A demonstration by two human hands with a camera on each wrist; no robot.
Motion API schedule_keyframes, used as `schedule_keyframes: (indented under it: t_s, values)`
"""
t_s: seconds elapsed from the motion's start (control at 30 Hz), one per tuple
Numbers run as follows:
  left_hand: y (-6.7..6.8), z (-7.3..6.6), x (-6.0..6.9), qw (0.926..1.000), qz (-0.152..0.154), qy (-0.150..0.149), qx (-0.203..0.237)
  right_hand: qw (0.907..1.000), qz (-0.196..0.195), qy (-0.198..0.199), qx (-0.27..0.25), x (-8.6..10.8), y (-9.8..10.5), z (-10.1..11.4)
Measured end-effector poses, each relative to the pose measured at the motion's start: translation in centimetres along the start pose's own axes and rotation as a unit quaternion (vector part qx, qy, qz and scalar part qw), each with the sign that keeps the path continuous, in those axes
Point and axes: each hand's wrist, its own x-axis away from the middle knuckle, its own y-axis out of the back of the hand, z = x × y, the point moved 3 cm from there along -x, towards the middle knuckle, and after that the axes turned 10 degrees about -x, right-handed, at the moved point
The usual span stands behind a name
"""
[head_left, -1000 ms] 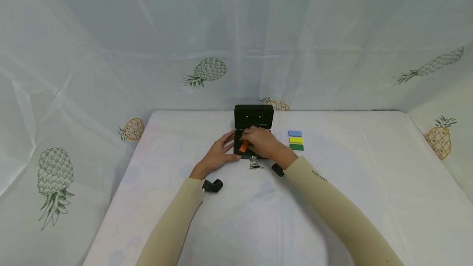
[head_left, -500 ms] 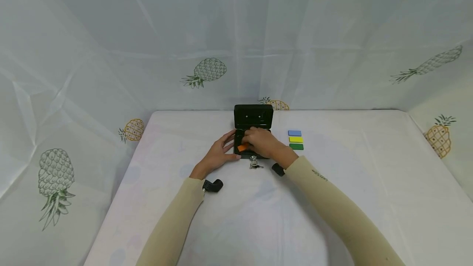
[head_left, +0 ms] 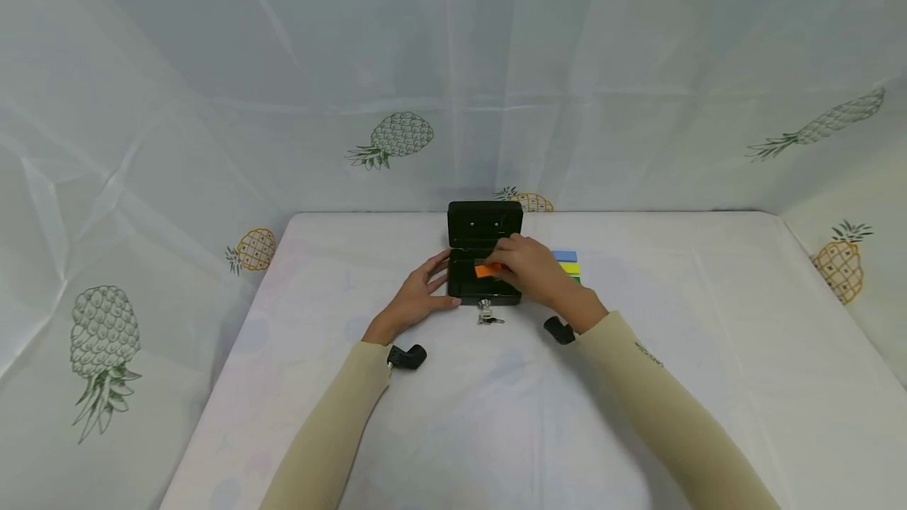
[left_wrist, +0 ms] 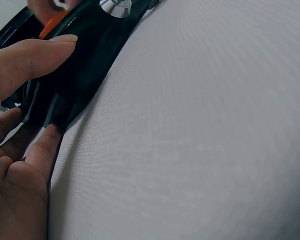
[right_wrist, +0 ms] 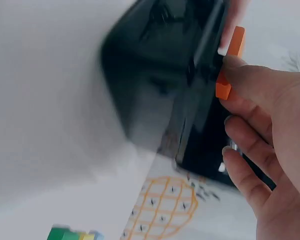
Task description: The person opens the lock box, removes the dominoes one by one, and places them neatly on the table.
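Observation:
A small black cash box (head_left: 471, 291) stands with its lid (head_left: 485, 219) raised, a lock with keys (head_left: 487, 315) at its front. The left hand (head_left: 413, 301) touches the box's left front corner, thumb on the front and spread fingers along the side, as the left wrist view shows too. Between thumb and fingers, the right hand (head_left: 538, 272) pinches a flat orange block (head_left: 487, 269) above the box's inside. In the right wrist view the orange block (right_wrist: 237, 42) shows its narrow edge, and the other fingers are bent. Much of the box's right part is hidden by the right hand.
To the right of the box lie a blue block (head_left: 564, 256), a yellow block (head_left: 571, 267) and a green block, partly covered by the right hand. A pineapple-print cloth (head_left: 638, 140) hangs behind the white table (head_left: 708, 337). Both wrists carry small black cameras.
The right hand has lifted and moved rightward with the orange block from low inside the box. It now partly covers the coloured blocks at the right. The left hand has stayed put.

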Motion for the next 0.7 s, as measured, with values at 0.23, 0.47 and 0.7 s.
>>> schedule_keyframes:
  t_s: [0.23,0.47,0.7]
  values:
    - [0.0,0.0,0.0,1.0,-0.003,-0.005,0.0,0.9994,-0.021,-0.027,-0.001,2.0,1.5,-1.0]
    - [0.0,-0.1,0.1,1.0,-0.003,-0.007,-0.001,0.9979,-0.041,-0.049,-0.011,4.0,2.2,-2.3]
    - [0.0,0.1,-0.1,0.9999,-0.004,-0.01,-0.001,0.9961,-0.053,-0.068,-0.017,6.0,2.5,-3.6]
